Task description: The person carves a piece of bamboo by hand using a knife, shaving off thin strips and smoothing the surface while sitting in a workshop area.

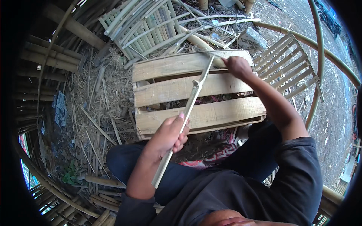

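My left hand [169, 136] is closed around the lower part of a split bamboo strip [195, 92]. The strip slants up and away over a wooden slatted crate [160, 93], and a knot shows partway along it. At the strip's far end, my right hand [239, 67] is a fist on what looks like a knife [215, 54]. Its thin blade lies across the strip's tip; the handle is hidden by my fingers. The crate sits in front of my bent legs, with gaps between its broad pale slats.
Bamboo slat panels [151, 28] are piled at the far left. A slatted rack [288, 66] leans at the right beside a concrete block [252, 38]. Curved bamboo poles [320, 56] frame the right side. Shavings and loose strips [98, 124] litter the ground at left.
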Action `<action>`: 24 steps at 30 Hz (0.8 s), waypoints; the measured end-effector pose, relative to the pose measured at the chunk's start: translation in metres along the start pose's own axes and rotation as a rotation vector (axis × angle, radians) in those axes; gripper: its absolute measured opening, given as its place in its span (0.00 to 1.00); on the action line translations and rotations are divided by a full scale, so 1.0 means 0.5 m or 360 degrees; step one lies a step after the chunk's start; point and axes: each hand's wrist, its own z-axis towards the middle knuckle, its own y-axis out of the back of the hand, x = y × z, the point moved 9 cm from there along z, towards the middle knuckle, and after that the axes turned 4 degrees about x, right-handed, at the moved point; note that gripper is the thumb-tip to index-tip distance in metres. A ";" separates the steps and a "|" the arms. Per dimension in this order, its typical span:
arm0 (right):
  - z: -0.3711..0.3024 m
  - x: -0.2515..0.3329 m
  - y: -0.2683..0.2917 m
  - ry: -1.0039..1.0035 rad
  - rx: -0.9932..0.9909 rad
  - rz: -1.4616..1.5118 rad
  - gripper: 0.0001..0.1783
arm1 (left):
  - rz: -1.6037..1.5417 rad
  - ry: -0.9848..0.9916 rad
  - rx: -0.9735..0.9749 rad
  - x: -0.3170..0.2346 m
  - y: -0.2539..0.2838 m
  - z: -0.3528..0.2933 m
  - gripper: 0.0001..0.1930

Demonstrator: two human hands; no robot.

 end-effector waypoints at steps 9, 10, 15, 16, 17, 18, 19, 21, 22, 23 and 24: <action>-0.086 0.105 0.095 0.0124 -0.0227 0.0854 0.40 | 0.0295 -0.0103 -0.0191 0.003 0.049 0.012 0.21; -0.102 0.135 0.091 0.0192 -0.0099 0.0733 0.40 | 0.0415 -0.0097 -0.0239 -0.003 0.045 0.018 0.21; -0.125 0.200 0.056 0.0532 -0.0055 0.0567 0.36 | 0.0444 -0.0136 -0.0254 -0.018 0.030 0.002 0.20; -0.122 0.200 0.053 0.0641 -0.0162 0.0455 0.35 | 0.0465 -0.0133 -0.0265 -0.018 0.028 -0.003 0.20; -0.117 0.195 0.049 0.0748 -0.0272 0.0340 0.35 | 0.0464 -0.0130 -0.0259 -0.019 0.024 -0.007 0.20; -0.086 0.156 0.038 0.0536 -0.0345 0.0321 0.34 | 0.0429 -0.0139 -0.0242 -0.020 0.019 -0.011 0.20; -0.053 0.103 0.028 0.0452 -0.0425 0.0399 0.31 | 0.0403 -0.0144 -0.0217 -0.021 0.015 -0.011 0.20; 0.002 0.021 0.035 0.0142 -0.0456 0.0286 0.36 | 0.0412 -0.0160 -0.0199 -0.027 0.014 -0.019 0.20; 0.028 -0.036 0.034 -0.0056 -0.0381 0.0316 0.40 | 0.0414 -0.0187 -0.0177 -0.034 0.011 -0.022 0.21; 0.028 -0.078 0.043 -0.0250 -0.0196 0.0424 0.42 | 0.0422 -0.0191 -0.0176 -0.038 0.013 -0.022 0.21; 0.040 -0.115 0.046 -0.0324 -0.0347 0.0546 0.43 | 0.0431 -0.0272 -0.0226 -0.053 0.020 -0.023 0.21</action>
